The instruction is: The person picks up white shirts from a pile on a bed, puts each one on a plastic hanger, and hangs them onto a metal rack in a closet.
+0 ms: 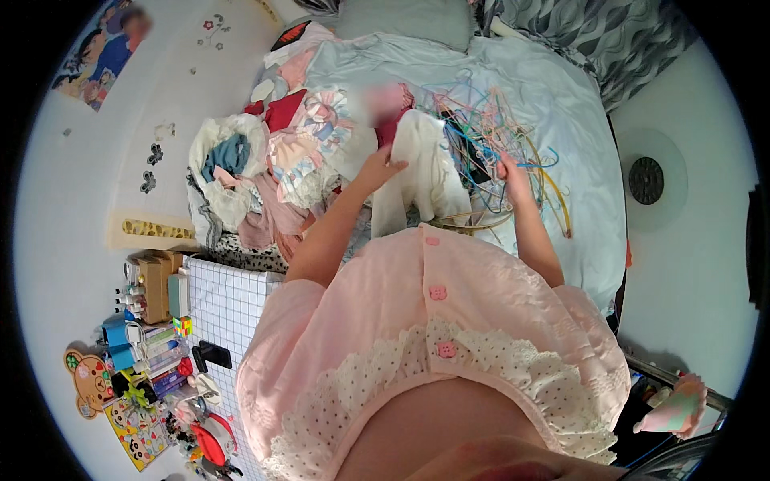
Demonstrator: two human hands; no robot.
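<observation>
My left hand [378, 171] pinches the left edge of a white garment [425, 160], which hangs down in front of my chest over the bed's near part. My right hand [513, 170] is closed around a blue clothes hanger [544, 162], whose hook sticks out to the right. Part of this hanger runs up toward the white garment; whether it reaches inside cannot be made out. Beyond and around my right hand lies a tangled heap of hangers [501, 112] in several colours. Left of my left hand is a pile of clothes, with a ruffled pastel garment [305, 156] on top.
The bed [569, 100] has a pale blue sheet and a grey pillow [405, 22] at its far end. A white cloth bundle [228, 188] lies at the left. Nearer, a desk with a checked cover [233, 301] bears books [164, 365] and a black phone-like object [214, 355].
</observation>
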